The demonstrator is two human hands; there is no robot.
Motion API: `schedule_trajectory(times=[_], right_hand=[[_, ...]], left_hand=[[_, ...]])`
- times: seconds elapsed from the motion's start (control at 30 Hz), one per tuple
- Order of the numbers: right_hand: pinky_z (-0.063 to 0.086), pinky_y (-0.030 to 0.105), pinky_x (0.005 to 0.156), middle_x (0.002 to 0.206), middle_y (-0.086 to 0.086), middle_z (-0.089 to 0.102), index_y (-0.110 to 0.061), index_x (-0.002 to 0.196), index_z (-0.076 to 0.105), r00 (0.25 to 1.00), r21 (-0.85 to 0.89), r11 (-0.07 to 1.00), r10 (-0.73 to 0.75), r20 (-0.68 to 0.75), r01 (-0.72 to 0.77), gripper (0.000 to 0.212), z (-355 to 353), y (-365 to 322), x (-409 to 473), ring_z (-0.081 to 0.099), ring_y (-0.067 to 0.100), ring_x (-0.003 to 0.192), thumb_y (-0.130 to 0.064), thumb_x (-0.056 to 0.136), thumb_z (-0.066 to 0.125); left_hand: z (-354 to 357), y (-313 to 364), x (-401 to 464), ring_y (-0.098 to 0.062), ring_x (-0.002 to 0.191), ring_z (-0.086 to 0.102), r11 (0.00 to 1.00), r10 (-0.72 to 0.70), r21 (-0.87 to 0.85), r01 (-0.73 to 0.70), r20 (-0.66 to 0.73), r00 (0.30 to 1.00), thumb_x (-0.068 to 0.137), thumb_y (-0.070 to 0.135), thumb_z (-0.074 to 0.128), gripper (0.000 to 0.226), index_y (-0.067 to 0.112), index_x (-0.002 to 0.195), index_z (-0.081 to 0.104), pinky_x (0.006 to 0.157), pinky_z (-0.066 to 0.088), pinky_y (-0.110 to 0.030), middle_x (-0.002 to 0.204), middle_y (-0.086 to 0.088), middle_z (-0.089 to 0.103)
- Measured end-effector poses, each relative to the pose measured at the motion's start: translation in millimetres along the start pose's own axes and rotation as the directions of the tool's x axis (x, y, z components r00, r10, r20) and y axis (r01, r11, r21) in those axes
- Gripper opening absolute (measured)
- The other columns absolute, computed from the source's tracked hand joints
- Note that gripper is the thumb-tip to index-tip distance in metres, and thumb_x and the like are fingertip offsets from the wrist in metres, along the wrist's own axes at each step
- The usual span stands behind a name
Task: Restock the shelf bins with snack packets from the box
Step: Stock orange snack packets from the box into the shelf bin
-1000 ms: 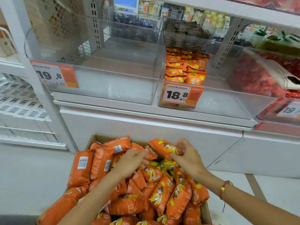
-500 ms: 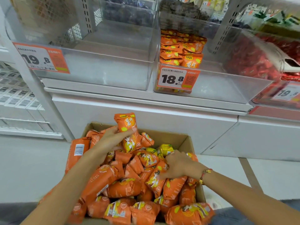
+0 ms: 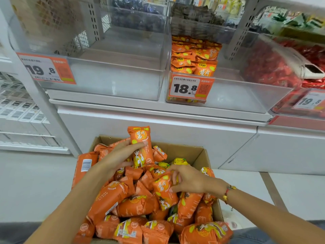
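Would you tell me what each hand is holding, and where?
Left hand holds an upright orange packet by its lower left edge; right hand grips another packet at its upper end.

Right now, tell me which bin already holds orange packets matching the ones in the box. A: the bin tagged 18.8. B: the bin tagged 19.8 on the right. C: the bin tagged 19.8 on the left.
A: the orange packets are stacked in the bin tagged 18.8.

A white metal shelving unit [image 3: 158, 110] with perforated uprights [image 3: 93, 18] stands on a pale grey floor [image 3: 35, 182]. Its white base panels [image 3: 175, 138] meet the floor. At left, a white wire rack [image 3: 21, 111] holds rows of white boxes. Lighting is bright and even.
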State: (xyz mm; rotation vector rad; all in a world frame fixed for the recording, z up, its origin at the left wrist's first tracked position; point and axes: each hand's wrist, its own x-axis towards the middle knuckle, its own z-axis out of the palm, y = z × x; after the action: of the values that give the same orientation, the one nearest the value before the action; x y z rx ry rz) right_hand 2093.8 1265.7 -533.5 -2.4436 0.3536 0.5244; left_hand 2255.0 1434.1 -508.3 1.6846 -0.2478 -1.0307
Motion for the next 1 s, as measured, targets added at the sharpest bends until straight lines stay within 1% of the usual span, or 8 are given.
schedule_trajectory(times=[0.13,0.23,0.43,0.57,0.63,0.73,0.87,1.0], right_hand=[[0.042,0.03,0.088,0.124,0.003,0.053,-0.018,0.13,0.05,0.995,-0.145,0.988,-0.049,0.082,0.06,0.061,12,-4,-11,0.051,0.019,0.113,-0.038,0.079,0.076],[0.04,0.033,0.078,0.119,0.007,0.059,-0.015,0.135,0.04,0.993,-0.326,0.944,-0.012,0.116,0.05,0.074,18,-11,-13,0.056,0.027,0.109,-0.051,0.078,0.071],[0.034,0.029,0.071,0.115,0.006,0.056,-0.01,0.112,0.055,0.996,-0.405,0.91,-0.073,0.056,0.089,0.062,25,-10,-9,0.053,0.024,0.103,-0.059,0.076,0.068],[0.046,0.029,0.091,0.118,-0.006,0.057,-0.023,0.121,0.056,0.993,-0.021,0.995,-0.098,-0.062,0.097,0.062,4,-13,-5,0.053,0.011,0.109,-0.053,0.071,0.077],[0.049,0.027,0.092,0.109,-0.013,0.064,-0.03,0.111,0.06,0.984,0.155,0.983,-0.07,-0.162,0.096,0.051,-24,-19,-5,0.059,0.004,0.103,-0.046,0.068,0.082],[0.054,0.027,0.085,0.099,-0.006,0.07,-0.021,0.105,0.062,0.979,0.297,0.948,-0.054,-0.198,0.113,0.048,-75,-36,-15,0.066,0.006,0.092,-0.035,0.067,0.086],[0.052,0.016,0.078,0.103,-0.016,0.071,-0.032,0.11,0.061,0.952,0.417,0.89,-0.056,-0.3,0.183,0.044,-137,-60,-49,0.065,-0.002,0.095,-0.042,0.07,0.073],[0.055,0.025,0.084,0.103,-0.01,0.073,-0.028,0.11,0.065,0.875,0.523,0.8,-0.004,-0.484,0.293,0.037,-180,-67,-81,0.069,0.007,0.094,-0.04,0.075,0.062]], left_hand=[[-1,-1,-2,-0.017,0.105,0.065,1.0,-0.001,0.019,0.0,0.001,1.0,0.084,0.04,0.069,0.043,0.025,0.123,0.058,0.099,0.048,-0.042,0.113,-0.001,0.07],[1,1,-5,-0.017,0.106,0.065,1.0,0.004,0.019,-0.004,0.007,1.0,0.084,0.04,0.069,0.045,0.025,0.125,0.057,0.101,0.047,-0.043,0.115,-0.001,0.069],[2,2,-15,-0.016,0.107,0.064,0.999,0.049,0.003,-0.049,0.028,0.998,0.084,0.039,0.068,0.046,0.025,0.126,0.056,0.102,0.047,-0.043,0.115,0.001,0.069],[7,13,-23,-0.013,0.097,0.067,0.986,0.146,-0.072,-0.151,-0.077,0.986,0.086,0.037,0.066,0.036,0.024,0.119,0.06,0.084,0.052,-0.029,0.11,0.0,0.07],[10,26,-29,-0.011,0.09,0.07,0.955,0.247,-0.12,-0.271,-0.188,0.951,0.087,0.034,0.066,0.028,0.023,0.112,0.063,0.074,0.053,-0.023,0.104,0.001,0.072],[14,55,-40,-0.004,0.083,0.069,0.845,0.446,-0.141,-0.516,-0.347,0.825,0.084,0.029,0.067,0.025,0.019,0.106,0.064,0.064,0.052,-0.013,0.091,0.007,0.073],[11,103,-53,0.003,0.078,0.064,0.669,0.681,-0.03,-0.742,-0.373,0.63,0.073,0.033,0.077,0.03,0.022,0.096,0.062,0.064,0.049,-0.009,0.082,0.016,0.07],[0,150,-45,0.003,0.076,0.063,0.593,0.761,-0.022,-0.805,-0.314,0.569,0.065,0.041,0.073,0.036,0.022,0.093,0.064,0.065,0.048,-0.01,0.081,0.015,0.071]])
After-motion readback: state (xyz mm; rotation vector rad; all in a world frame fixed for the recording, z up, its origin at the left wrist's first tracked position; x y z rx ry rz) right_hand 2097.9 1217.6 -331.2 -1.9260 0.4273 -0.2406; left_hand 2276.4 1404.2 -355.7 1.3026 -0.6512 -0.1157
